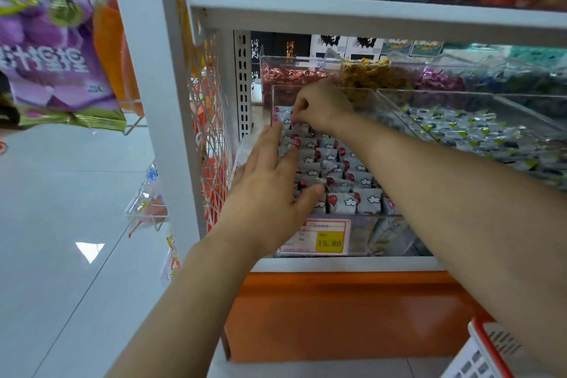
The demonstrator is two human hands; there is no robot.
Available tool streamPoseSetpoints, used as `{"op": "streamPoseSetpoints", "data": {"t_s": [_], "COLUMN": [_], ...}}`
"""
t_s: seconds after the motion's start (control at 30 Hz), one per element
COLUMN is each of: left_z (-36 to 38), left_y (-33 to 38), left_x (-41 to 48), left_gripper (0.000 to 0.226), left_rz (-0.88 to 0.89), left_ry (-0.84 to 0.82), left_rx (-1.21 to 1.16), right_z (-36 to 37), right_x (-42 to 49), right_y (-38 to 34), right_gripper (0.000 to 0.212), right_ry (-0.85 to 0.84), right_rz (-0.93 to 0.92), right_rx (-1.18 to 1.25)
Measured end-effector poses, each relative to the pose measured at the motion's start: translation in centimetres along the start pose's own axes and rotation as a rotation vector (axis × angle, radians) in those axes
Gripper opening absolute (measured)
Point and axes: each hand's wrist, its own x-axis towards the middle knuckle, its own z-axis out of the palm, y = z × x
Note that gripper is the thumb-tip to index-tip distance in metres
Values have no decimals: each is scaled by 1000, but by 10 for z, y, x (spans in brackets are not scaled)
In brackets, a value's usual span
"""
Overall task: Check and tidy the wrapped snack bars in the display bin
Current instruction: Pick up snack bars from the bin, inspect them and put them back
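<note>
Stretched out from the camera, the left hand (pixel 270 193) lies flat with straight fingers on the left rows of wrapped snack bars (pixel 352 181) in the clear display bin (pixel 377 236). The right hand (pixel 322 107) pinches one bar (pixel 287 118) at the back; lifting it carelessly could topple the tightly packed neighbours.

hidden: several snack bars (pixel 337 163) under left grip (pixel 270 190) | blurred: price tag (pixel 313 238) small print, purple bag (pixel 52 49) | cut off: basket (pixel 475 357) at lower-right edge
</note>
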Motion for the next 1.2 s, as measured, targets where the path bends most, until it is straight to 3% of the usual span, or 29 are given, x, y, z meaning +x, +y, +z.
{"op": "streamPoseSetpoints", "data": {"t_s": [0.37, 0.5, 0.6, 0.73, 0.87, 1.0, 1.2], "left_z": [-5, -12, -18, -17, -17, -19, -23], "left_y": [1, 8, 16, 28, 41, 39, 32], "left_x": [0, -2, -7, -18, -27, -33, -34], "left_gripper": [66, 55, 49, 42, 20, 14, 23], "left_rz": [-15, -24, -31, -37, -83, -222, -382], "left_ry": [8, 185, 336, 311, 257, 222, 52], "left_rx": [-32, -41, -50, -184, -568, -835, -1349], "right_z": [-32, -51, -55, -53, -56, -57, -51], "right_x": [-49, -97, -139, -178, -197, -209, -213], "right_y": [2, -2, -2, -3, -1, 5, 12], "right_gripper": [5, 20, 16, 15, 13, 11, 6], "right_ry": [496, 658, 625, 513, 447, 302, 251], "right_rz": [57, 198, 320, 409, 438, 416, 375], "right_rx": [538, 911, 1166, 1429, 1551, 1753, 1555]}}
